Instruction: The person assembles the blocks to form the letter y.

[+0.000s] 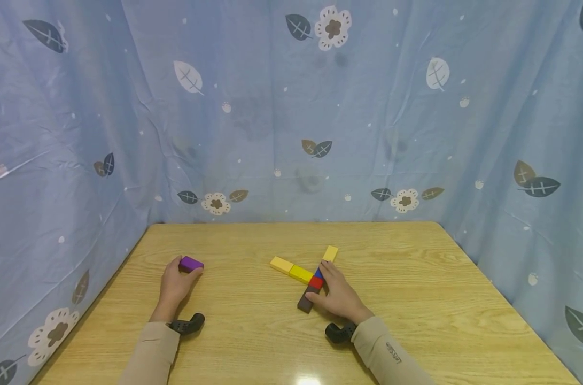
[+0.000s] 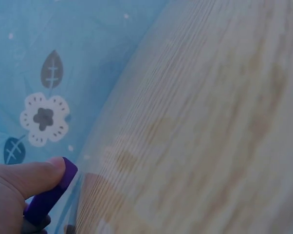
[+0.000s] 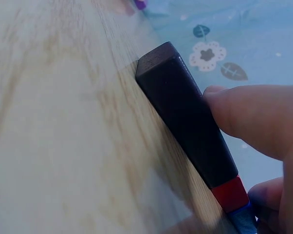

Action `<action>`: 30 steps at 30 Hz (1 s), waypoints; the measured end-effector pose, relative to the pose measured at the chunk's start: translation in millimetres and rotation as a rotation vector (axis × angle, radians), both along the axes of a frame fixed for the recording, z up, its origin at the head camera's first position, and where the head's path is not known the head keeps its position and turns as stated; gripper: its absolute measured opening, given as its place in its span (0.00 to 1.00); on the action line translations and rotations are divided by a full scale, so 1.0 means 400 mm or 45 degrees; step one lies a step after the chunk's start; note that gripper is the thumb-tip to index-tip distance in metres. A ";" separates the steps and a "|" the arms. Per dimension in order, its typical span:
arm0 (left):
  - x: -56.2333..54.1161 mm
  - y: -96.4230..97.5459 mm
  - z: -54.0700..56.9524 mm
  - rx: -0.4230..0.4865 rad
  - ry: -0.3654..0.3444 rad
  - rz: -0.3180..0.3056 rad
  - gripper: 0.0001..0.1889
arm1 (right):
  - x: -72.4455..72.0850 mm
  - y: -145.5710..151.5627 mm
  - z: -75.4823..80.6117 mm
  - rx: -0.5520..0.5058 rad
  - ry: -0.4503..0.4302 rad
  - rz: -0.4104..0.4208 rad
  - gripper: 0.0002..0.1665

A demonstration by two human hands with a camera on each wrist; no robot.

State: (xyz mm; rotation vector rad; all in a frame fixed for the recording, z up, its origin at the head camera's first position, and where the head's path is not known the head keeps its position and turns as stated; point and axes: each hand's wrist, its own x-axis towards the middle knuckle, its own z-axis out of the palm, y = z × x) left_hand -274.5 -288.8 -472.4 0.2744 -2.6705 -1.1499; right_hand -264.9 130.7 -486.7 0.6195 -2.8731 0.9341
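Near the table's left side my left hand [image 1: 175,284] pinches a purple block [image 1: 191,264] between thumb and fingers. In the left wrist view the purple block [image 2: 50,199] stands tilted against the thumb. Right of the middle, my right hand [image 1: 338,295] rests on a line of blocks. Its thumb touches the black block [image 3: 185,117], while its fingers lie by the blue block [image 1: 319,274]. A red block [image 1: 315,283] sits between black and blue. Beyond the fingers extends a light yellow block [image 1: 330,253]. A yellow block [image 1: 301,274] and another light yellow block [image 1: 281,264] branch off leftward.
The wooden table [image 1: 243,331] reaches back to a blue patterned curtain [image 1: 272,107], which also hangs along both sides. Each wrist carries a black camera mount, and bare tabletop lies between the hands.
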 end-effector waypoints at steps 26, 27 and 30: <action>-0.001 0.011 0.012 0.122 0.033 0.009 0.43 | 0.008 -0.006 0.007 -0.017 -0.004 -0.004 0.53; -0.001 0.011 0.010 0.129 0.030 0.002 0.43 | 0.009 -0.005 0.007 -0.018 -0.005 -0.006 0.53; -0.004 0.010 0.010 0.152 0.034 -0.008 0.44 | 0.007 -0.007 0.008 -0.023 -0.007 -0.011 0.53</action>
